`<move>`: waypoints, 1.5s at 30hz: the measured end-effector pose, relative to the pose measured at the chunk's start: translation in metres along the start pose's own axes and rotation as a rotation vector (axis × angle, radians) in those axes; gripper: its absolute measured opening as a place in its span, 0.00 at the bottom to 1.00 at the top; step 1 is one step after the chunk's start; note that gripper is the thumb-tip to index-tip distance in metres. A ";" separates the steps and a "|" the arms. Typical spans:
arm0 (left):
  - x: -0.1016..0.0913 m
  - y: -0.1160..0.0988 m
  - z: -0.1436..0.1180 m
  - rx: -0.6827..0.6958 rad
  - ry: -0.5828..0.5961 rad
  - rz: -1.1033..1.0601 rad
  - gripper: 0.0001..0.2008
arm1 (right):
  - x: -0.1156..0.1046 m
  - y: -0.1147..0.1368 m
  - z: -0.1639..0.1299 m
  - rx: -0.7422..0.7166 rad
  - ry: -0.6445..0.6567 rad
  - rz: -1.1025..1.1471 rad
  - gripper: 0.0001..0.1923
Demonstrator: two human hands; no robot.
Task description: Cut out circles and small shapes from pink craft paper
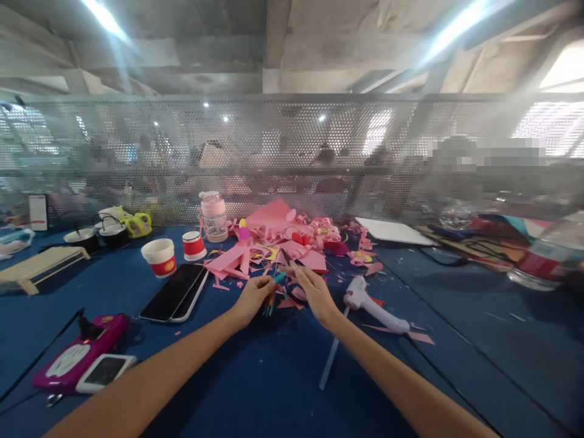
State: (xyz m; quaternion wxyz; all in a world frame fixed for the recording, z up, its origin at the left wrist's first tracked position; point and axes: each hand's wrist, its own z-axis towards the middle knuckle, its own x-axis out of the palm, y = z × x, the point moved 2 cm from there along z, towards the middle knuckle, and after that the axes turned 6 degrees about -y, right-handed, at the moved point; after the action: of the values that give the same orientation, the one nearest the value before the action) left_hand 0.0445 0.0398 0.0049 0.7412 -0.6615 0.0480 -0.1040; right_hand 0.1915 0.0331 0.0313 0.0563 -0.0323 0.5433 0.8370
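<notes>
Teal piece [280,277] sits pinched in left hand [250,299], apparently for steadiness; right hand [314,295], grip unclear. Pink scraps [274,218] lie reachable at twelve o'clock.

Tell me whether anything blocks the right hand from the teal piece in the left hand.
Nothing visible does: the teal piece sticks out of the left hand, close beside the right hand; whether they touch is unclear.

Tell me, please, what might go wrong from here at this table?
The right forearm passes close to the glue gun and might knock it. A paper cup stands beside the black phone; if tipped, any liquid inside could wet it. Small pieces might get lost among the heaped pink scraps.
</notes>
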 end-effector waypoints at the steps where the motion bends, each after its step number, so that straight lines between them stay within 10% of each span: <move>1: 0.001 0.000 0.000 0.000 0.029 0.034 0.19 | 0.005 0.000 -0.002 0.082 0.059 0.133 0.19; 14: 0.005 0.000 -0.005 0.071 0.185 0.263 0.20 | 0.013 -0.005 -0.008 0.438 0.054 0.310 0.16; 24: 0.006 0.002 -0.005 0.036 0.196 0.252 0.19 | -0.008 -0.001 0.002 0.297 -0.309 0.286 0.14; 31: 0.005 -0.010 -0.010 0.242 0.001 0.430 0.12 | -0.035 -0.007 0.013 0.068 -0.638 -0.181 0.15; 34: 0.008 -0.016 -0.014 0.448 -0.020 0.600 0.09 | -0.046 -0.007 0.021 -0.013 -0.615 -0.285 0.15; 38: 0.015 -0.015 -0.019 0.673 0.148 0.749 0.09 | -0.055 -0.015 0.032 0.249 -0.439 -0.162 0.14; 45: 0.017 -0.012 -0.021 0.707 0.224 0.826 0.08 | -0.054 -0.023 0.041 0.401 -0.338 -0.119 0.07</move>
State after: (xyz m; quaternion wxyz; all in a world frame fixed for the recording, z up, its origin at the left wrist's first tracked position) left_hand 0.0553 0.0145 0.0151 0.8876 -0.2833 0.3441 0.1157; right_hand 0.2489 0.0766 0.0331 0.2006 0.0879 0.6781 0.7015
